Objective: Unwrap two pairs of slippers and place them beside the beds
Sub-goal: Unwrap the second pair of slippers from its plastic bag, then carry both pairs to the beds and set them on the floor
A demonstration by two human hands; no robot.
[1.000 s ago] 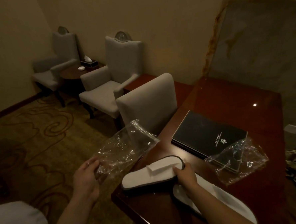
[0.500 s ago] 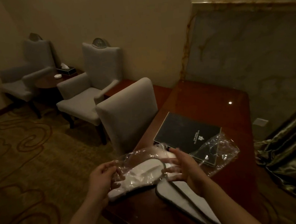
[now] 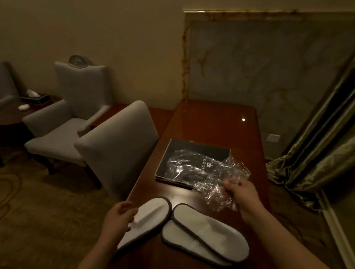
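Note:
White flat slippers with dark trim lie on the near end of the dark wooden desk [image 3: 217, 119]. One slipper [image 3: 151, 216] lies on the left, and a stacked pair [image 3: 207, 229] lies to its right. My left hand [image 3: 119, 218] hovers at the left slipper's edge, fingers loosely apart and holding nothing. My right hand [image 3: 241, 192] pinches a crumpled clear plastic wrap [image 3: 216, 191] just right of the slippers. More clear wrap [image 3: 186, 164] lies over a black folder [image 3: 194, 150].
A grey desk chair [image 3: 119, 146] stands against the desk's left side, with two grey armchairs [image 3: 68, 124] and a small round table [image 3: 7, 115] beyond. Green curtains [image 3: 327, 146] hang at the right. A marble panel [image 3: 262, 66] backs the desk. Patterned carpet covers the floor.
The clear wrap went from my left hand to my right, which carried it off the slipper to the right. My left hand let go and now sits by the bare slipper.

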